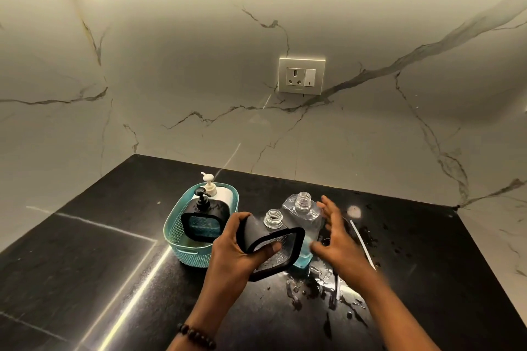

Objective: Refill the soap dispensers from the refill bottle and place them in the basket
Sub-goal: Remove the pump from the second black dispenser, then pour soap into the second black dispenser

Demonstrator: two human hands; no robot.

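Observation:
My left hand grips a black-framed soap dispenser with its pump off and its clear threaded neck bare, tilted above the counter. Just behind it stands a clear refill bottle with blue liquid low inside and an uncapped neck. My right hand hovers with fingers spread beside that bottle, touching nothing that I can see. A teal basket to the left holds a black pump dispenser and a white pump dispenser.
The black stone counter is wet with spilled liquid in front of the bottles. A thin white pump tube lies right of my right hand. A marble wall with a socket rises behind.

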